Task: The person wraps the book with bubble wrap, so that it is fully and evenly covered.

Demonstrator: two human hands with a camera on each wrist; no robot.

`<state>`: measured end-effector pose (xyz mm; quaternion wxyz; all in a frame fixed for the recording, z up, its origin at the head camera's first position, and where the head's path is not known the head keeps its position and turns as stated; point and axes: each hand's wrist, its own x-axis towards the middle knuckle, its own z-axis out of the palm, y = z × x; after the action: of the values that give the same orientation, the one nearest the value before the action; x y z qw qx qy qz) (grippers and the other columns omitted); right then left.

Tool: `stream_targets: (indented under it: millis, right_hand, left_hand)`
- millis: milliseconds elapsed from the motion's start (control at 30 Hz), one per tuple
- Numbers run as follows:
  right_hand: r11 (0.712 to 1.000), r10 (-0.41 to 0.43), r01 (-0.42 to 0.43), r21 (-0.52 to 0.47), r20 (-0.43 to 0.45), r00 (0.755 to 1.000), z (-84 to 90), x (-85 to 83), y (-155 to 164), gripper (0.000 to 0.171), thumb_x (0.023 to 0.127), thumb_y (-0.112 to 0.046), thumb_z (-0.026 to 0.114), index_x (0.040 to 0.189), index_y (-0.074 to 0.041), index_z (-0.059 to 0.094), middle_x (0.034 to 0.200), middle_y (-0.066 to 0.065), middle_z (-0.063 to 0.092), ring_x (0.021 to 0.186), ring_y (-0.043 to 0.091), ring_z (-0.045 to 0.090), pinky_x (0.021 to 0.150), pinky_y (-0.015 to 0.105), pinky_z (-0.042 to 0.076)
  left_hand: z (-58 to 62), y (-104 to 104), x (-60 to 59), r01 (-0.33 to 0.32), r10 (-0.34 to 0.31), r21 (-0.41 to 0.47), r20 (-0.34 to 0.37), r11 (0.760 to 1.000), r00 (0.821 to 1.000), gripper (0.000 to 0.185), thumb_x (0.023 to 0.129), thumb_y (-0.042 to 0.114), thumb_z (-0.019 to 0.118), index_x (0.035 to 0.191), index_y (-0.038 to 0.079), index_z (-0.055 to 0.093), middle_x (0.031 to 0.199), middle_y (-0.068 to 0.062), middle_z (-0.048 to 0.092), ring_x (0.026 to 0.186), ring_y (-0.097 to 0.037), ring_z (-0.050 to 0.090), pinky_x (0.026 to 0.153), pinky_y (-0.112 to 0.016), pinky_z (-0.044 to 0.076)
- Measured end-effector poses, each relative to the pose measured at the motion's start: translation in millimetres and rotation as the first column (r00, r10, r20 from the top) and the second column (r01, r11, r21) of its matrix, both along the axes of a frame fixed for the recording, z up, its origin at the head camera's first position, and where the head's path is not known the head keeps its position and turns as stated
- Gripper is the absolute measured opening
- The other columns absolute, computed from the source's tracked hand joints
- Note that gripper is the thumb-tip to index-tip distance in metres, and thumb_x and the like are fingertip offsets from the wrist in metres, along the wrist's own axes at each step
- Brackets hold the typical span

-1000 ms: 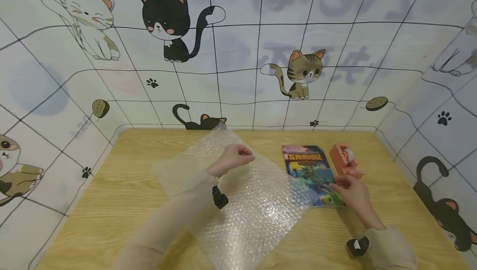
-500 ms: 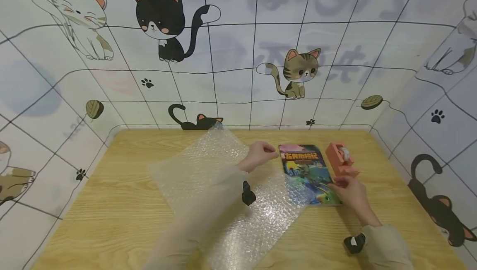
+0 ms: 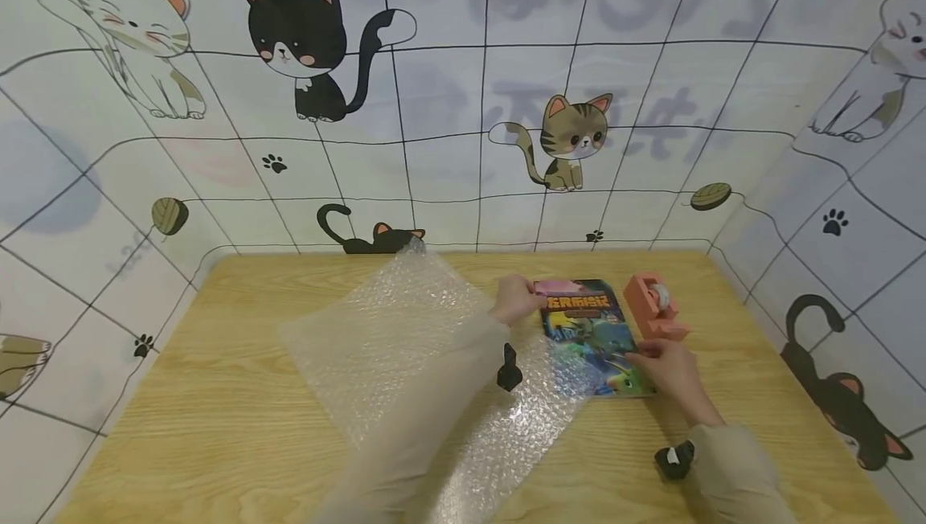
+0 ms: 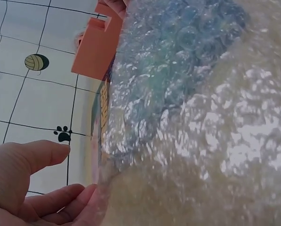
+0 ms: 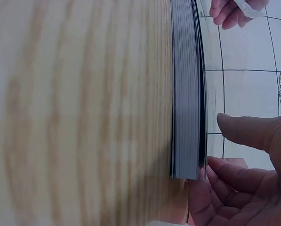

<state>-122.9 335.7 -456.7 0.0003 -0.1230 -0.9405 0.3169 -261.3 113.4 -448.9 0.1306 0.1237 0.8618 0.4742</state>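
A book (image 3: 589, 323) with a colourful dinosaur cover lies flat on the table. A sheet of bubble wrap (image 3: 391, 311) lies to its left, one corner covering the book's lower left part. At the book's upper left corner is my left hand (image 3: 514, 299); the left wrist view shows its thumb and fingers apart. My right hand (image 3: 669, 367) touches the book's right edge near the lower corner. In the right wrist view its fingertips (image 5: 201, 193) meet the corner of the page block (image 5: 186, 94), while the thumb stands apart above the cover.
An orange tape dispenser (image 3: 647, 311) with a tape roll stands just right of the book. The wooden table (image 3: 217, 395) ends at a cat-patterned backdrop (image 3: 448, 106) behind and on both sides.
My left hand has moved right, from above the bubble wrap to the book's upper left corner. The right hand stays at the book's right edge. The head view has shifted slightly right.
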Motion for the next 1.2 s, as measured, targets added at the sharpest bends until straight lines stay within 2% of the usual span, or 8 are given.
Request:
stream_targets:
  millis: [100,167,300,467,667,867,1033,1200]
  right_hand:
    - [1.000,0.007,-0.007,-0.005,0.014,1.000,-1.0,-2.3,-1,0.046,0.084,-0.020,0.068,0.109,0.018,0.058,0.101,0.031,0.062,0.088,0.039,0.060,0.067,0.042,0.051]
    - [1.000,0.006,-0.006,0.000,0.015,1.000,-1.6,-3.7,-3,0.047,0.083,-0.019,0.070,0.108,0.019,0.058,0.099,0.031,0.063,0.085,0.037,0.060,0.065,0.039,0.050]
    - [1.000,-0.001,0.001,-0.001,0.021,1.000,-1.1,-5.1,-6,0.046,0.081,-0.016,0.071,0.107,0.020,0.058,0.094,0.030,0.063,0.079,0.032,0.060,0.060,0.034,0.048]
    - [0.999,-0.028,0.029,-0.029,0.045,0.999,-0.7,-4.9,-7,0.047,0.082,-0.016,0.071,0.109,0.020,0.058,0.095,0.029,0.063,0.079,0.030,0.059,0.060,0.034,0.047]
    - [0.995,-0.056,0.060,-0.079,0.052,0.997,-4.2,-4.5,-5,0.052,0.081,-0.019,0.072,0.113,0.018,0.056,0.100,0.031,0.062,0.088,0.039,0.060,0.069,0.044,0.051]
    - [0.991,-0.077,0.079,-0.110,0.020,0.997,-9.2,-3.8,-3,0.050,0.081,-0.018,0.072,0.112,0.017,0.056,0.104,0.032,0.060,0.089,0.039,0.059,0.069,0.043,0.050]
    - [0.988,-0.086,0.086,-0.127,0.007,0.996,-10.6,-3.5,-4,0.049,0.081,-0.016,0.072,0.113,0.017,0.055,0.103,0.031,0.058,0.086,0.034,0.057,0.064,0.035,0.048]
    - [0.985,-0.107,0.109,-0.134,0.025,0.994,-12.1,-2.9,-4,0.051,0.082,-0.017,0.072,0.116,0.017,0.053,0.109,0.032,0.056,0.094,0.037,0.055,0.071,0.040,0.050]
  left_hand:
    - [0.5,6,1.4,-0.016,0.016,0.007,0.011,1.000,1.000,0.026,0.077,0.005,0.071,0.058,0.003,0.053,0.049,0.003,0.041,0.042,-0.008,0.034,0.039,-0.019,0.030]
    - [2.2,10,4.1,-0.027,0.027,0.028,0.030,0.999,0.999,0.010,0.075,0.003,0.071,0.074,-0.002,0.064,0.060,-0.001,0.055,0.050,-0.010,0.046,0.044,-0.019,0.040]
    - [5.0,16,10.3,-0.045,0.039,0.071,0.082,0.996,0.996,0.033,0.074,0.004,0.074,0.104,-0.008,0.065,0.089,-0.013,0.067,0.073,-0.017,0.061,0.060,-0.025,0.053]
    - [4.7,23,13.4,-0.059,0.035,0.141,0.170,0.988,0.985,0.038,0.076,0.001,0.072,0.113,-0.001,0.065,0.104,-0.014,0.067,0.085,-0.019,0.061,0.069,-0.030,0.054]
    - [3.2,28,9.1,-0.138,0.099,0.140,0.255,0.981,0.962,0.038,0.075,0.002,0.074,0.112,-0.001,0.065,0.102,-0.012,0.065,0.083,-0.018,0.058,0.071,-0.033,0.053]
    - [4.2,29,4.5,-0.293,0.235,0.129,0.343,0.947,0.910,0.036,0.073,0.007,0.076,0.104,-0.005,0.063,0.103,-0.013,0.062,0.087,-0.022,0.056,0.078,-0.036,0.053]
    - [4.0,28,2.9,-0.348,0.270,0.141,0.394,0.927,0.879,0.034,0.075,0.009,0.074,0.104,-0.003,0.062,0.104,-0.011,0.060,0.088,-0.021,0.053,0.080,-0.037,0.050]
    - [3.5,29,0.9,-0.376,0.288,0.144,0.419,0.915,0.861,0.022,0.074,0.006,0.073,0.093,-0.001,0.065,0.089,-0.006,0.059,0.080,-0.019,0.049,0.074,-0.035,0.048]
